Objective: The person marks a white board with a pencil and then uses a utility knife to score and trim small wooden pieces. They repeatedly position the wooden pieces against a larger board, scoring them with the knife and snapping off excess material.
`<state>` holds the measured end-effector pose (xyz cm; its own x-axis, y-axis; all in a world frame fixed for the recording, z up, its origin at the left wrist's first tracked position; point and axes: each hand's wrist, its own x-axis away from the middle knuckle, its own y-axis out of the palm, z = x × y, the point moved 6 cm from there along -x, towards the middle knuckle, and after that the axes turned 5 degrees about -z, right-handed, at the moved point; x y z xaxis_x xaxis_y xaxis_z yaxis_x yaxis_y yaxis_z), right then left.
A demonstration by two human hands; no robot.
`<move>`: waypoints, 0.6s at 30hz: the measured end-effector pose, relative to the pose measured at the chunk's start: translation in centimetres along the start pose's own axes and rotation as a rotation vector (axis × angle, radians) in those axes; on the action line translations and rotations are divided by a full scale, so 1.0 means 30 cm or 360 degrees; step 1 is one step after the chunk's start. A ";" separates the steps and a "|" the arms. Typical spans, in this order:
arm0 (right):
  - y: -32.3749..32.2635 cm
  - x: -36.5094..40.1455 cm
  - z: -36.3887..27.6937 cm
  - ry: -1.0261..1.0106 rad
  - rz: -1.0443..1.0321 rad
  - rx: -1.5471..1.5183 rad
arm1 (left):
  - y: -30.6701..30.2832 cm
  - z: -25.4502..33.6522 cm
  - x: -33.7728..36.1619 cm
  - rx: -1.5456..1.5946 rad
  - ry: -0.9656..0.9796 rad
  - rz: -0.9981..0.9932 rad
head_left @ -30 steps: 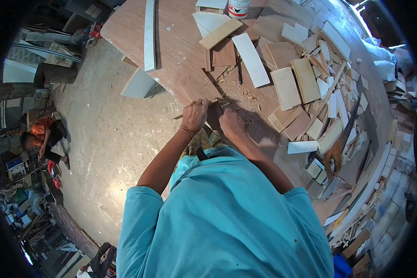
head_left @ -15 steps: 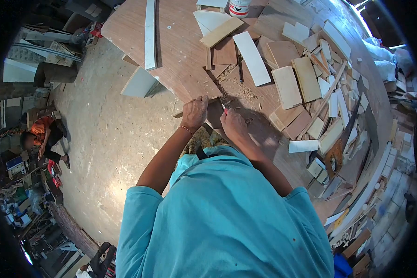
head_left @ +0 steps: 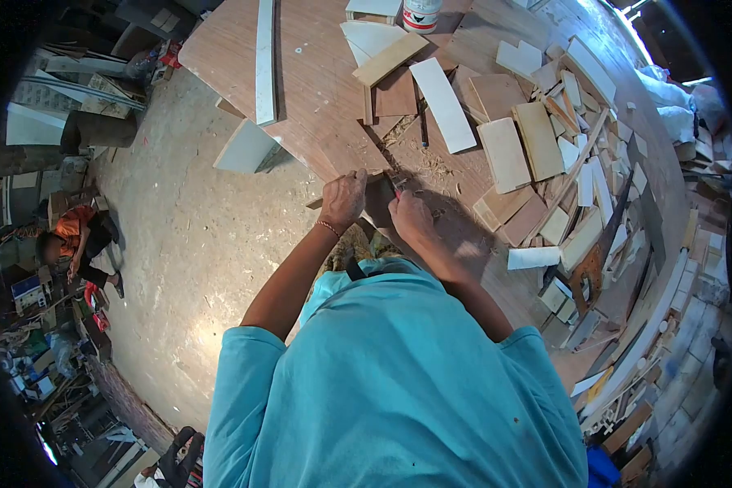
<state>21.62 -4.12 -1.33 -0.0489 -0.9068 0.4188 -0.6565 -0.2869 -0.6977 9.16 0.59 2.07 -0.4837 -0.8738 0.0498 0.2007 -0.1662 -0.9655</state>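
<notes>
My left hand (head_left: 344,198), with a beaded bracelet at the wrist, is closed around a narrow strip of wood (head_left: 374,178) by the table's near edge. One end of the strip sticks out to the left of the fist. Close on its right, my right hand (head_left: 411,215) grips a small red-handled knife (head_left: 398,192). The knife's metal end meets the strip's right end; its exact contact is too small to tell. Curled wood shavings (head_left: 439,167) lie on the table just beyond the right hand.
The wooden table (head_left: 325,89) bears a long white strip (head_left: 265,65), a white tub (head_left: 420,15), a dark pencil-like stick (head_left: 424,126) and a heap of offcuts (head_left: 581,163) at right. A white board (head_left: 244,146) stands below its left edge. A person (head_left: 77,236) sits at far left.
The knife has shifted slightly right and its handle shows less. My right hand has turned a little with it. My left hand keeps its place on the strip.
</notes>
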 end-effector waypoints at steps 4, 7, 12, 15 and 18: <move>0.000 0.019 -0.011 -0.0050 0.0043 -0.0032 | 0.003 -0.002 0.004 0.0000 0.0004 -0.0002; 0.036 0.009 0.002 -0.0107 -0.0012 0.0039 | -0.004 0.003 0.003 -0.0009 -0.0015 -0.0019; 0.031 0.037 0.008 0.0058 -0.0049 0.0041 | 0.017 -0.037 -0.008 0.0037 -0.0099 -0.0002; 0.013 0.055 0.030 0.0048 -0.0056 -0.0025 | 0.034 -0.091 -0.043 0.0130 -0.0219 -0.0179; 0.018 0.045 0.070 -0.0119 0.0091 -0.0004 | 0.044 -0.148 -0.072 0.0496 -0.0152 -0.0323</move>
<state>22.78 -6.14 -2.38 -0.0301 -0.9423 0.3334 -0.6559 -0.2330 -0.7180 6.69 4.29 -0.45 -0.4617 -0.8451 0.2696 0.3657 -0.4583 -0.8101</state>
